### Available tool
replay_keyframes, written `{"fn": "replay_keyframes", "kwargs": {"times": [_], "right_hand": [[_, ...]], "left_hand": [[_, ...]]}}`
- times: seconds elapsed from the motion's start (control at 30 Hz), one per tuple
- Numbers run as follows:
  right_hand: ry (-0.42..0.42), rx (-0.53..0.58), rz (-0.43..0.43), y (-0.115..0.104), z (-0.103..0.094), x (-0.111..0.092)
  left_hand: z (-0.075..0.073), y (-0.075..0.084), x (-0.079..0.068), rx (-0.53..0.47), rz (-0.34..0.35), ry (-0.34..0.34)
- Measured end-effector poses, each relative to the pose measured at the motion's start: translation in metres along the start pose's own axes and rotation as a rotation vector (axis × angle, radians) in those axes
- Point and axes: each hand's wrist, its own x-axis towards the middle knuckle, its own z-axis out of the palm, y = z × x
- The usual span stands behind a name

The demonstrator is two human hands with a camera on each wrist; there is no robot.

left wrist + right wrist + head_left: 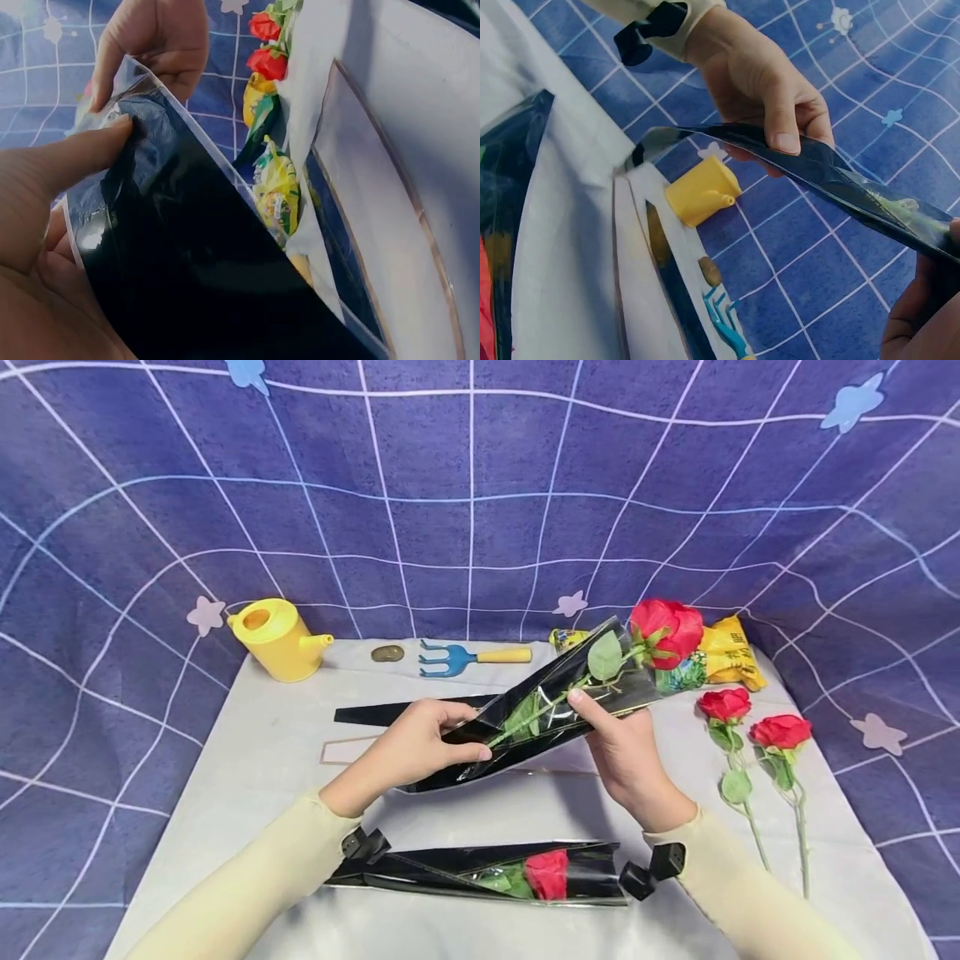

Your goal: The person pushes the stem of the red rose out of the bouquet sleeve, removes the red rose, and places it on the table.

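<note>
Both hands hold a black-and-clear flower sleeve (450, 774) above the table, tilted up toward the right. A red artificial rose (667, 633) lies along it, its head past the upper end and its green stem running down inside. My left hand (420, 739) pinches the lower part of the sleeve between thumb and fingers. The right hand (630, 764) grips it nearer the bloom, thumb on top by the stem and fingers underneath. In the left wrist view the black film (210, 255) covers most of the stem. The right wrist view shows the left thumb pressing on the sleeve's edge.
A wrapped rose (546, 875) lies in front. Flat sleeves (367, 714) lie behind the hands. Two loose roses (780, 732) are at right. Along the back stand a yellow watering can (281, 643), a brown oval piece (387, 653), a hand rake (457, 660) and a yellow packet (731, 656).
</note>
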Motion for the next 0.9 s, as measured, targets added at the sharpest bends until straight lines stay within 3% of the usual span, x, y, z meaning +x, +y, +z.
{"fn": "replay_keyframes", "kwargs": {"times": [0.17, 0.47, 0.7, 0.9], "right_hand": [[0.014, -0.092, 0.033, 0.009, 0.006, -0.004], [0.024, -0.199, 0.061, 0.022, 0.005, -0.008], [-0.007, -0.111, 0.088, 0.013, -0.002, -0.005], [-0.043, -0.069, 0.063, 0.006, -0.007, -0.002]], "left_hand": [[0.003, 0.001, 0.001, -0.009, -0.021, 0.028], [0.012, 0.002, 0.006, -0.03, 0.002, 0.035], [0.003, -0.011, -0.001, 0.015, 0.004, -0.046], [-0.005, -0.016, -0.008, 0.024, 0.004, -0.057]]}}
